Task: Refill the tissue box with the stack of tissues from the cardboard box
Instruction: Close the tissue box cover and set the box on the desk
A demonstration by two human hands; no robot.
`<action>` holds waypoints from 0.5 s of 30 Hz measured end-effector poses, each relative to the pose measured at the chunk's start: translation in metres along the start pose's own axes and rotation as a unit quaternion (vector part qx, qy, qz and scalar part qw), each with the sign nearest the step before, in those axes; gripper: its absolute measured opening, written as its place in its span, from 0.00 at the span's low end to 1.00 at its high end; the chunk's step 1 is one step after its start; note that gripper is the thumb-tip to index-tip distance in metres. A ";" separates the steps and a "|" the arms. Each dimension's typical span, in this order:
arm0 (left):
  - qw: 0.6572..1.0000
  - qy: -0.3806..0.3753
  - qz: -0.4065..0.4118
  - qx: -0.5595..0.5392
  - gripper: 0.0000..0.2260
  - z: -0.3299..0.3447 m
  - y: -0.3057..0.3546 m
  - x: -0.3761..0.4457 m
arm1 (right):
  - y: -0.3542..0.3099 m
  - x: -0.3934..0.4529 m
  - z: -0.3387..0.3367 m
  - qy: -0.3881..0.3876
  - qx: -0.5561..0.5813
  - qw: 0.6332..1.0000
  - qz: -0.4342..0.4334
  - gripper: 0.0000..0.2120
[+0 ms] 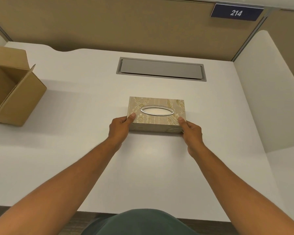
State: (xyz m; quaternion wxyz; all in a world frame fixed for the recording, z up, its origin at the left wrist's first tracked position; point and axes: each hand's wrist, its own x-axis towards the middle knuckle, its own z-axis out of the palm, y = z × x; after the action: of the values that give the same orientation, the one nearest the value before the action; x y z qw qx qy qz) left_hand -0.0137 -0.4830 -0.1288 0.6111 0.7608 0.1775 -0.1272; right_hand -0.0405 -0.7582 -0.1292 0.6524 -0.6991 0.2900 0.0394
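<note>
A beige tissue box (157,102) with a gold floral pattern and a silver oval slot lies flat on the white desk (92,150), mid-centre. White tissue shows through the slot. My left hand (120,128) grips its near left corner, thumb on top. My right hand (192,131) grips its near right corner the same way. An open brown cardboard box (22,97) stands at the far left of the desk, flaps up; the part of its inside that I can see shows only bare cardboard.
A grey cable hatch (160,68) is set into the desk behind the tissue box. Tan partition panels rise at the back, with a blue sign reading 214 (236,12). A white divider (265,99) walls the right side.
</note>
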 end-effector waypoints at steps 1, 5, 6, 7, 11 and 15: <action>1.000 0.001 0.001 -0.001 0.21 0.000 0.002 0.003 | -0.001 0.003 0.001 0.007 -0.006 1.000 -0.001 0.22; 1.000 -0.006 -0.004 -0.003 0.22 0.002 0.013 0.021 | -0.005 0.016 0.005 0.011 -0.012 1.000 -0.003 0.18; 1.000 -0.010 -0.003 -0.005 0.21 0.002 0.015 0.026 | -0.006 0.020 0.006 0.008 -0.009 1.000 -0.001 0.20; 1.000 -0.014 -0.001 -0.008 0.20 0.002 0.018 0.032 | -0.008 0.025 0.007 0.005 -0.008 1.000 -0.004 0.26; 1.000 -0.022 0.002 -0.006 0.17 0.003 0.029 0.056 | -0.024 0.043 0.012 0.001 -0.034 0.999 -0.021 0.36; 1.000 -0.020 0.005 -0.013 0.18 0.005 0.037 0.077 | -0.043 0.060 0.018 -0.003 -0.035 0.999 -0.007 0.28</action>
State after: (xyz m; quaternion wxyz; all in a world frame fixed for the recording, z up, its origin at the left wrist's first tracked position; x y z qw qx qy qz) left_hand 0.0720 -0.4858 -0.1292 0.6252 0.7510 0.1630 -0.1364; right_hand 0.0349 -0.7631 -0.1200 0.6287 -0.7233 0.2816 0.0472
